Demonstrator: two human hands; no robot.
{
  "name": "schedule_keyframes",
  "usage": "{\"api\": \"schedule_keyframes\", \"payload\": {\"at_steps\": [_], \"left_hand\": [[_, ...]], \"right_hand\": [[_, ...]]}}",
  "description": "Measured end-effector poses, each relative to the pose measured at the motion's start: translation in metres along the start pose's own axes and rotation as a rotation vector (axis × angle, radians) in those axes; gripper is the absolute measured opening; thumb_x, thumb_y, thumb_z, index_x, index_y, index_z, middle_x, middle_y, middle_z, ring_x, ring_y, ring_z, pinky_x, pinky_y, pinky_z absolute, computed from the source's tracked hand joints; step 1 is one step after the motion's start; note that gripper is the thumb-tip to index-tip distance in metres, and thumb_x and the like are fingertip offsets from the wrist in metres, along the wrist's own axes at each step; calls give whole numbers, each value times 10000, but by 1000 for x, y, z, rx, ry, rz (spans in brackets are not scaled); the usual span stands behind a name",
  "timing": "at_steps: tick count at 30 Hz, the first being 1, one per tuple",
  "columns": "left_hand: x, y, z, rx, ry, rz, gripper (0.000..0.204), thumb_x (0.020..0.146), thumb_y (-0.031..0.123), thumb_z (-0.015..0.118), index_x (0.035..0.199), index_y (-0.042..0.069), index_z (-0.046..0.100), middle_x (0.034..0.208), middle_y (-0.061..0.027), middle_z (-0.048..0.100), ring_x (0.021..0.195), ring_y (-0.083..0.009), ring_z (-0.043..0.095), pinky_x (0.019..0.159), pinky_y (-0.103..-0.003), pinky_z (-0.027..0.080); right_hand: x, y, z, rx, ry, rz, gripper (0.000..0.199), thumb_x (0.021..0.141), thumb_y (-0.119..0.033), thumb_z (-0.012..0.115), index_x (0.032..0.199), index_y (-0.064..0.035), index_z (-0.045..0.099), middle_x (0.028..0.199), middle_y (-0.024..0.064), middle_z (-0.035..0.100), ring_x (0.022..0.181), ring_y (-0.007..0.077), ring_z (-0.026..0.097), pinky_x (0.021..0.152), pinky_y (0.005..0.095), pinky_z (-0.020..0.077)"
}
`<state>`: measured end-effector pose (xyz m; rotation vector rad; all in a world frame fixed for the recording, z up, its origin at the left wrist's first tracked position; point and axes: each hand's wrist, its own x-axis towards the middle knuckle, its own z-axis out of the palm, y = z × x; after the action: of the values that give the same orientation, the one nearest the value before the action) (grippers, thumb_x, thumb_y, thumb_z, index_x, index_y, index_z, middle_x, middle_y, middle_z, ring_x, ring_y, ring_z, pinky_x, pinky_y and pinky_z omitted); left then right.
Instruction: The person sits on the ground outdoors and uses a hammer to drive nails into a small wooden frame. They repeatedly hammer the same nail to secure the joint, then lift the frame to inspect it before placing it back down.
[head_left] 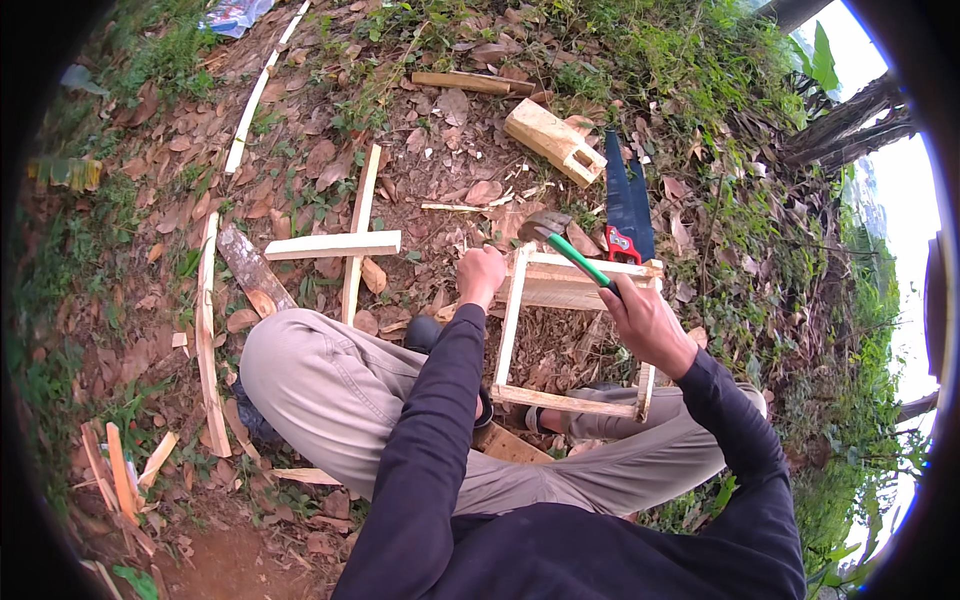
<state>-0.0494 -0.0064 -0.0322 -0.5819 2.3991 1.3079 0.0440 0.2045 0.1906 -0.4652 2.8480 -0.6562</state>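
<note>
A hammer with a green handle (580,258) is gripped in my right hand (650,325). Its dark metal head hangs just beyond the far left corner of a wooden frame (508,325). The frame, made of pale strips, stands between my legs. Close to that same corner, on its left side, my left hand (482,272) is closed with the fingers pressed together. Whatever it may hold is too small to make out.
Beyond the frame lie a handsaw (628,195) with a red handle and a wooden block (555,140) with a cut slot. Two crossed strips (335,245) and a long strip (207,330) lie left on leaf-covered ground. Wood offcuts (122,470) sit lower left.
</note>
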Motion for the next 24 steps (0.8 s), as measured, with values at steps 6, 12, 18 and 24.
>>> {"api": "schedule_keyframes", "payload": {"at_steps": [6,12,18,24], "left_hand": [[-1,3,-2,14,-14,-2,555,1005,326,429,1082,-159,686,1158,-386,655,1134,-496,642,1032,-504,489],[-2,2,-3,19,-23,-31,556,1009,329,418,1077,-149,694,1153,-373,664,1142,-480,645,1032,-493,493],[11,-4,3,-8,-36,14,561,1017,327,407,1070,-152,694,1155,-373,664,1144,-473,645,1026,-498,493],[0,8,-5,-11,-58,-34,546,1010,323,428,1079,-151,690,1166,-358,668,1154,-467,644,1028,-496,493]], "right_hand": [[2,10,8,-113,-154,42,276,1077,-243,522,940,-10,471,596,203,540,546,424,574,513,517,400],[20,-41,-33,116,267,-117,212,1065,-172,531,955,1,477,606,186,512,498,393,532,488,466,386],[1,33,25,-35,-68,18,279,1069,-247,532,959,6,491,589,223,528,523,442,548,504,525,397],[-5,16,17,75,8,30,280,1075,-262,525,958,-11,485,577,230,532,520,459,552,491,546,385]]}}
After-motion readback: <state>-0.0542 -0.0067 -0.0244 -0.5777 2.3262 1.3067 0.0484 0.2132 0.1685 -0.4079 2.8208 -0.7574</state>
